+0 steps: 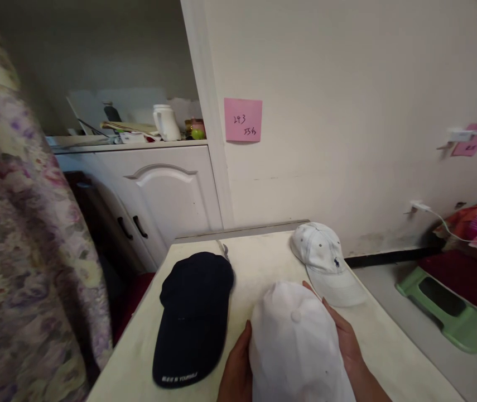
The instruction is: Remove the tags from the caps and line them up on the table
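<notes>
A white baseball cap (294, 346) is held between both hands over the near part of the table, its top button facing up. My left hand (238, 365) grips its left side, with the fingers partly hidden behind it. On the cap's right side, my right hand (345, 338) is closed around the edge. A dark navy baseball cap (196, 312) with white lettering on its brim lies to the left, apart from my left hand. Beyond my right hand, a pale cap (319, 257) with a small dark emblem rests at the table's right edge.
The cream-covered table (257, 262) stands against the wall. A floral curtain (33, 223) hangs at the left, beside a white cabinet (167, 195) bearing a white pitcher (167, 123) and clutter. A pink note (243, 120) is on the wall. A green stool (443, 312) stands at right.
</notes>
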Demonstrator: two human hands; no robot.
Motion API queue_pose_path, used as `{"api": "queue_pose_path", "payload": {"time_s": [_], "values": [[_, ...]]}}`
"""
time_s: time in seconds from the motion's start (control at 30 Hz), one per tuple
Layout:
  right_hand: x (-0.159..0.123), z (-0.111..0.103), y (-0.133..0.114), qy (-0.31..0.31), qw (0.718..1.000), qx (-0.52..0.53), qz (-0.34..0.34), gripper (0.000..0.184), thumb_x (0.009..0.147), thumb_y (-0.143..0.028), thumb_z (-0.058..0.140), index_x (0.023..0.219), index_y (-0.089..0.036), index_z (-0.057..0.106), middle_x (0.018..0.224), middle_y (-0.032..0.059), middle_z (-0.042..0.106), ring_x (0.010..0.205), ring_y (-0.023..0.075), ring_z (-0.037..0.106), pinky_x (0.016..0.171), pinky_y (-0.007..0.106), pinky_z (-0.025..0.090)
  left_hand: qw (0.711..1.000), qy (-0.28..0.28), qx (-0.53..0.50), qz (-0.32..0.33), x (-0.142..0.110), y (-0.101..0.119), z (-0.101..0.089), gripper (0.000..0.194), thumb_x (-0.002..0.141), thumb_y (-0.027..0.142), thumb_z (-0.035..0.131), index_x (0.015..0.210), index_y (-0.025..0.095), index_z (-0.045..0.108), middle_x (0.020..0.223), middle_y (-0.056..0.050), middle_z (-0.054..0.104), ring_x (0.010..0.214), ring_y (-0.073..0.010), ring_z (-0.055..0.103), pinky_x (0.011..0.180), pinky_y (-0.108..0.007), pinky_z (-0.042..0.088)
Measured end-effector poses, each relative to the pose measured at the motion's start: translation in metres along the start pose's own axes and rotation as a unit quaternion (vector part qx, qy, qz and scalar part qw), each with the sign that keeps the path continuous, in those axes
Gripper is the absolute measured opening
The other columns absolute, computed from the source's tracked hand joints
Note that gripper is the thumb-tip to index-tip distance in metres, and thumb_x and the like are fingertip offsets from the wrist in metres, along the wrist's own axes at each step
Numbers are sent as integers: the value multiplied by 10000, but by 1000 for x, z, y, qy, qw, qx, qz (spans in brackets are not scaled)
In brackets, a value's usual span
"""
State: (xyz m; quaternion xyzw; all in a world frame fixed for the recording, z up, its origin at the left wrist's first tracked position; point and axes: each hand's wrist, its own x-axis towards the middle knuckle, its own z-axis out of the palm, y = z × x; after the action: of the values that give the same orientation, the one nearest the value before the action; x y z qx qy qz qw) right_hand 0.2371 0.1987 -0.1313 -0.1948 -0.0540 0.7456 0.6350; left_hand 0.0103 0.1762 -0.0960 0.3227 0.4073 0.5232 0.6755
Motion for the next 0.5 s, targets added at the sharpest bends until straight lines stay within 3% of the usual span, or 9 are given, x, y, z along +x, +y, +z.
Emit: {"api": "queue_pose_path", "payload": {"time_s": [0.17, 0.33, 0.5], "values": [[-1, 2, 1, 0, 999, -26, 41, 404, 865, -361, 690, 1254, -249, 711, 1313, 36, 731, 1209, 291, 668, 1099, 435, 460, 998, -16, 43, 46, -2, 3, 6, 572, 678, 174, 853, 1234, 173, 721, 1413, -59, 647, 1477, -349, 350, 1238, -368, 234], [-8, 6, 1, 18, 991, -62, 118, 413, 852, -373, 720, 1200, -153, 741, 1095, 125, 816, 1073, 347, 735, 1054, 501, 494, 983, -22, 159, 94, 9, -9, -7, 555, 773, 308, 799, 1302, 184, 687, 1489, -78, 574, 1427, -350, 434, 1225, -377, 282], [-16, 8, -1, 17, 987, -73, 141, 316, 877, -248, 677, 1172, -166, 753, 974, 95, 843, 1031, 333, 754, 1025, 487, 521, 978, -20, 179, 109, 14, -13, -14, 562, 775, 313, 790, 1309, 177, 680, 1471, -100, 589, 1414, -382, 440, 1222, -448, 278]]}}
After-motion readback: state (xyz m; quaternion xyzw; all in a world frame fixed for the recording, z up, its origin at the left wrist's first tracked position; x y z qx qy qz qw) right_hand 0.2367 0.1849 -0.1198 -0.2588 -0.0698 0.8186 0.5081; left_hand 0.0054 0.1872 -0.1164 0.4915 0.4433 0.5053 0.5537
